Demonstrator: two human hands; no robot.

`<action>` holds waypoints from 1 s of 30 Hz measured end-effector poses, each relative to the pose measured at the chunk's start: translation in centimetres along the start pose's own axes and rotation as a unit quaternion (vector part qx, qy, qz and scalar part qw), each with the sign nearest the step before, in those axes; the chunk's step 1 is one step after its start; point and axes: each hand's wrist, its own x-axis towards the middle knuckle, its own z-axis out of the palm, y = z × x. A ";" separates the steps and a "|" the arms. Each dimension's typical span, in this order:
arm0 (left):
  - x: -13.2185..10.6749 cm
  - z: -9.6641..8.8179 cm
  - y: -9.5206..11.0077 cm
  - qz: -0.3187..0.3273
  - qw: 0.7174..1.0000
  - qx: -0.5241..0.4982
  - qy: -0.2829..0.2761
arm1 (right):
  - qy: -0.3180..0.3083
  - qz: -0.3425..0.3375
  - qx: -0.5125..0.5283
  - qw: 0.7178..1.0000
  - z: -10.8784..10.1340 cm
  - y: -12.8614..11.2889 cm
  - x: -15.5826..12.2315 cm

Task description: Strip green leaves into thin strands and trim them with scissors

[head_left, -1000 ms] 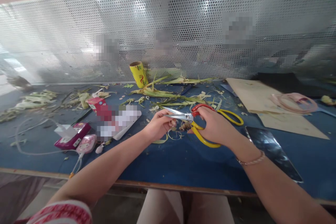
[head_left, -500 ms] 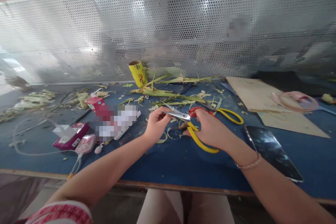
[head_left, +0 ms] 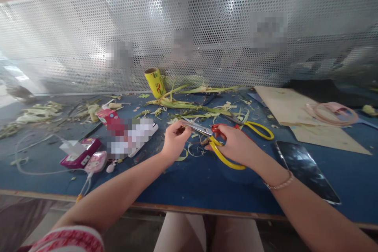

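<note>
My right hand (head_left: 233, 143) is closed on a pair of scissors (head_left: 202, 128) with silver blades and red and yellow handles. Its blades point left, toward the fingertips of my left hand (head_left: 175, 139). Those fingers are pinched together right by the blade tips; what lies between them is too small to make out. A small brown bundle (head_left: 204, 141) shows just under the scissors' pivot, beside my right fingertips. Thin pale curled strips (head_left: 195, 149) lie on the blue table (head_left: 189, 183) between the hands.
Behind the hands lie green corn husks (head_left: 180, 103) and a yellow roll (head_left: 155, 83). Another yellow-handled tool (head_left: 261, 130) and a phone (head_left: 307, 171) are on the right, near brown cardboard (head_left: 283, 106). Tissue packs (head_left: 85, 151) sit left. A perforated metal screen (head_left: 206, 19) closes off the back.
The scissor blades have come closer together near my left fingertips. My right hand has shifted very slightly left; my left hand stays almost in place.
</note>
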 end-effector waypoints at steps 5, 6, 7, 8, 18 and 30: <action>0.0 0.1 0.0 -0.025 1.000 -0.009 0.015 | 0.005 -0.010 0.035 0.999 0.2 0.4 0.1; 0.0 0.1 -0.2 -0.030 0.999 -0.017 0.018 | 0.001 -0.008 0.039 0.999 0.2 0.4 0.1; 0.0 0.2 -0.4 -0.035 0.999 -0.028 0.019 | -0.002 -0.004 0.041 0.999 0.2 0.4 0.1; 0.1 0.2 -0.5 -0.041 0.998 -0.043 0.020 | -0.006 0.003 0.040 0.999 0.2 0.3 0.1; 0.1 0.4 0.6 -0.217 0.946 -0.233 -0.050 | -0.034 0.006 0.022 0.999 0.0 -1.1 0.0; 1.0 -0.2 -0.4 -0.199 0.947 -0.241 -0.072 | -0.052 0.018 0.003 0.998 0.5 -0.3 0.2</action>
